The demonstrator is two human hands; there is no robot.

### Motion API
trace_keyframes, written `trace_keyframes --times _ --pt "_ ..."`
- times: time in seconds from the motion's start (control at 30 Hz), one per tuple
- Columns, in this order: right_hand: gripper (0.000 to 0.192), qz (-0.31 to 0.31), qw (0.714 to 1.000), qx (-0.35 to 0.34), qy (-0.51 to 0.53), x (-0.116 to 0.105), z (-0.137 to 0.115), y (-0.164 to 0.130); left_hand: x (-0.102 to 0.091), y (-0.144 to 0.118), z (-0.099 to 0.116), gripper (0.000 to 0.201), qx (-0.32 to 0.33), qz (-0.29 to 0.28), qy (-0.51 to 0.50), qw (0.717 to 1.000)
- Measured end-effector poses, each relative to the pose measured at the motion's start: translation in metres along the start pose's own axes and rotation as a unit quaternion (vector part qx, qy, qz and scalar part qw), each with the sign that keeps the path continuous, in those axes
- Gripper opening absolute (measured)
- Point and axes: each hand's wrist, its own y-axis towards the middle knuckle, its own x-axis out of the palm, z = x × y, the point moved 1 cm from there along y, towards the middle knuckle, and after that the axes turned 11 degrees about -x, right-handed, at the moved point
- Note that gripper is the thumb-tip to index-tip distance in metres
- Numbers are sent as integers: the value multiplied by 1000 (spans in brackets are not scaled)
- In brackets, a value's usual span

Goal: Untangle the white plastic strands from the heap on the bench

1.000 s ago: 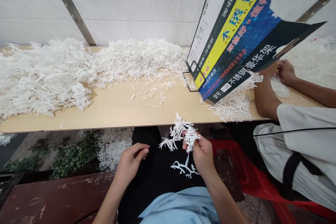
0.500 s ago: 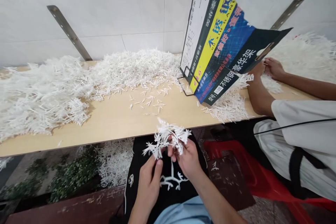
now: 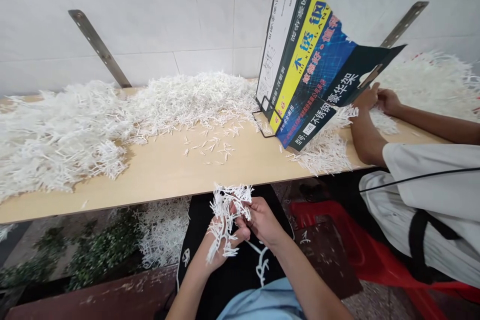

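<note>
both left hand (image 3: 221,242) and right hand (image 3: 262,220) pinch a light, springy, snag-prone white plastic sprig cluster (image 3: 227,210), best gripped at its stems.

- The white branched plastic sprig cluster (image 3: 227,210) looks matt and spiky.
- The heaped white plastic sprigs (image 3: 75,125) have the same dull, rough-edged finish.
- The pale wooden table (image 3: 165,170) shows a smooth, satin laminate surface.
- The printed cardboard box panel (image 3: 311,70) is glossy, with a torn paper corner.
- The white wall tiles (image 3: 150,15) are glazed and smooth.
- The slanted metal bracket (image 3: 99,47) looks brushed and dull grey.
</note>
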Motion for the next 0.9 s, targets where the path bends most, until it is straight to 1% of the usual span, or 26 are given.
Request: trace_keyframes --times 0.1,0.2,0.27,0.3,0.33,0.4,0.47,0.53,0.57,0.6,0.67,0.73,0.77,0.83,0.9 --pt "32 4 997 -10 -79 -6 3 2 4 8 -5 39 20 -29 4 999" --pt "21 3 984 -20 -176 -4 11 2 0 15 -13 35 22 -25 -19 999" --pt "24 -4 966 -48 -253 2 16 0 -3 19 -15 34 8 -12 -27 1000" --pt "27 -8 951 -76 -298 6 16 -2 -5 21 -13 36 1 2 -39 999" --pt "28 -12 933 -111 -343 12 16 -4 -6 23 -9 37 -2 22 -61 998" --pt "23 -10 895 -195 -402 23 13 -10 -10 26 4 40 5 80 -138 987" --pt "26 7 867 -276 -416 33 7 -16 -18 33 24 40 30 129 -236 963" --pt "30 45 843 -346 -408 36 -2 -19 -32 44 44 47 61 155 -318 933" --pt "29 64 832 -373 -407 34 -7 -17 -40 51 53 52 65 161 -330 928" --pt "27 78 820 -393 -409 32 -14 -14 -50 60 59 57 63 164 -323 930" --pt "23 82 797 -413 -432 22 -28 2 -67 79 64 64 45 153 -281 946" --pt "23 57 774 -414 -475 11 -43 28 -80 95 62 63 24 152 -222 963" --pt "27 36 765 -408 -497 6 -51 43 -84 102 60 61 15 155 -189 970" --pt "43 -38 745 -394 -538 -2 -63 77 -87 109 54 58 -2 167 -142 976" --pt "54 -136 716 -380 -570 -6 -70 108 -87 111 51 57 -7 166 -121 979"
